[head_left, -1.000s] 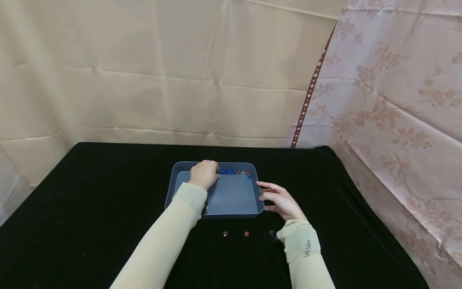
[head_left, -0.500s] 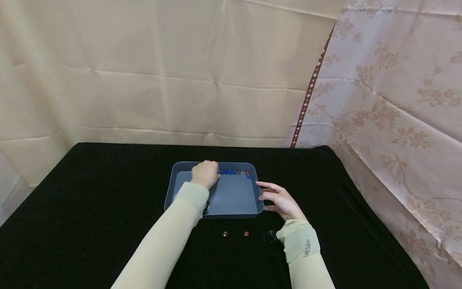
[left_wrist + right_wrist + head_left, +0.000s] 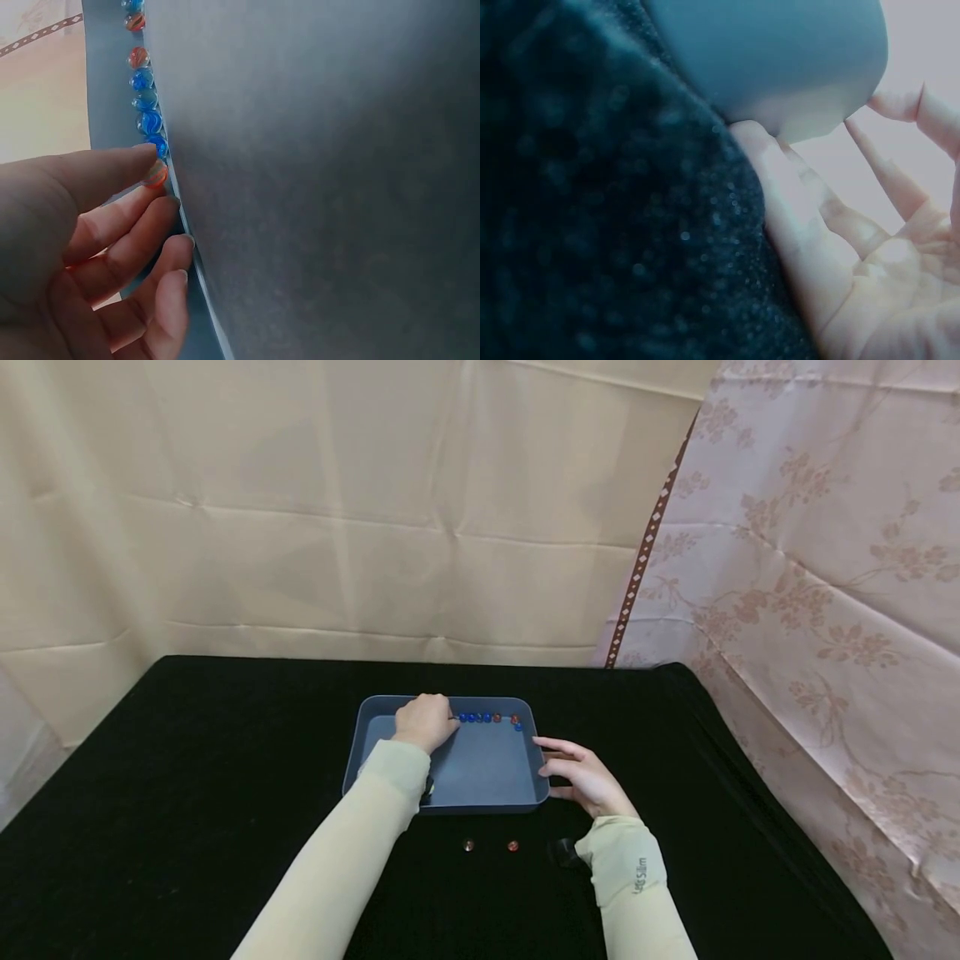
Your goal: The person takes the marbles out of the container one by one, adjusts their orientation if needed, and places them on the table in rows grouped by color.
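My left hand [image 3: 423, 722] reaches into a blue-grey rectangular tray [image 3: 487, 768] at its far side. Thumb and forefinger pinch an orange-streaked glass marble [image 3: 156, 175] there, right by a row of several marbles lined along the tray's far wall. Nearest to it are blue marbles [image 3: 150, 122], followed by an orange-red marble [image 3: 138, 57]. Past a small gap, another orange marble [image 3: 514, 718] and a blue marble [image 3: 518, 727] sit in the far right corner. My right hand [image 3: 588, 781] has its fingers spread, with fingertips against the tray's outer right side.
Two loose marbles, a clear brownish marble [image 3: 468, 845] and an orange marble [image 3: 513, 845], lie on the black cloth [image 3: 225, 827] before the tray. A small black object [image 3: 562, 852] is at my right wrist. Beige curtain [image 3: 315, 527] hangs behind the table.
My left hand has shifted only slightly at the left end of the marble row, its thumb now showing more. The right hand, tray and loose marbles hold their places.
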Demonstrator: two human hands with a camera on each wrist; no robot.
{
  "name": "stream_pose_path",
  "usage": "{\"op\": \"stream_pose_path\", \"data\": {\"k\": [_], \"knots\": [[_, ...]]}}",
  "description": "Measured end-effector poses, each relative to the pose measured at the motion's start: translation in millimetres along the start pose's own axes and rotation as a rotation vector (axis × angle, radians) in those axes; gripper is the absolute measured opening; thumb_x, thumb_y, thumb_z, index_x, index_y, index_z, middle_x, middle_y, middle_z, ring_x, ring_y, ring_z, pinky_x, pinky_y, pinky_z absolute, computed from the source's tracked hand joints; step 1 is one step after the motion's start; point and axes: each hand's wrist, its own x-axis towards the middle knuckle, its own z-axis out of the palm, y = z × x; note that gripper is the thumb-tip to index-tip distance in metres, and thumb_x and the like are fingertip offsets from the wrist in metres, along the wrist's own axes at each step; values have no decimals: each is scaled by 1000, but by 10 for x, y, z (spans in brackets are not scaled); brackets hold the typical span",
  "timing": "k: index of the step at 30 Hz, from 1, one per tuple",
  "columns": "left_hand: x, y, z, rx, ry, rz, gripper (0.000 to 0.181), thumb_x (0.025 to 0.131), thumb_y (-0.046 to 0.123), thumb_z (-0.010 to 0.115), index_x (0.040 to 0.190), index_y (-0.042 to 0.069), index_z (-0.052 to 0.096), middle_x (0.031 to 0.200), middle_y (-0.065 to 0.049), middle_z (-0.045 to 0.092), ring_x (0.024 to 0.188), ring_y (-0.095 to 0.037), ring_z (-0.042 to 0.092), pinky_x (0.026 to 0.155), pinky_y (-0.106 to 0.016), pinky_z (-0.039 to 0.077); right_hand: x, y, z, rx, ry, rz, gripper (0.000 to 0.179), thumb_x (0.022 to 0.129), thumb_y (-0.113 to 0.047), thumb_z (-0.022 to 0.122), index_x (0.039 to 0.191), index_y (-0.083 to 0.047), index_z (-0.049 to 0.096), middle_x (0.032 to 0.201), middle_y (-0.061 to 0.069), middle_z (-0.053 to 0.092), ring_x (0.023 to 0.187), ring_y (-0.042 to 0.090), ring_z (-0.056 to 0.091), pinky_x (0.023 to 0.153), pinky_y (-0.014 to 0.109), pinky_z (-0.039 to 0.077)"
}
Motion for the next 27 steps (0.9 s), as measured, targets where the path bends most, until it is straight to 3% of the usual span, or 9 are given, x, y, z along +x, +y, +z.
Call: {"op": "stream_pose_path", "data": {"k": [5,9,12,15,19,27], "knots": [[1,13,-3,-28,14,8,50,95,32,65,50,14,55,48,3,43,49,-14,47,48,-29,34,3,-3,-11,-6,-1,9,58,88,-4,60,145,-8,48,143,23,47,103,22,64,88,43,56],[4,26,0,-61,17,13,50,96,33,64,50,15,54,47,3,41,48,-14,46,48,-28,32,6,-2,-16,-7,-2,12,58,89,-4,60,145,-8,48,143,23,48,103,22,64,88,43,56],[-2,40,-6,-90,28,12,41,96,34,64,59,15,64,52,2,49,52,-14,51,50,-28,35,4,-2,-19,-6,-6,12,58,89,-4,60,145,-8,48,143,23,48,103,22,64,88,43,56],[-8,56,-14,-114,55,13,27,95,34,64,78,16,73,63,1,59,59,-15,56,52,-28,39,3,0,-20,-3,-7,14,58,89,-4,60,146,-9,48,143,23,47,104,23,64,88,43,56],[-12,84,-38,-138,82,16,23,95,36,64,97,16,75,76,2,66,64,-14,58,55,-28,42,5,0,-25,-3,-7,18,58,89,-5,61,146,-10,48,144,22,46,107,24,63,90,44,56],[-38,137,-105,-201,99,19,27,96,38,63,104,16,74,89,1,71,68,-14,60,63,-31,50,7,5,-28,-3,-19,11,58,89,-4,60,146,-9,47,143,22,48,105,23,63,90,45,55]]}}
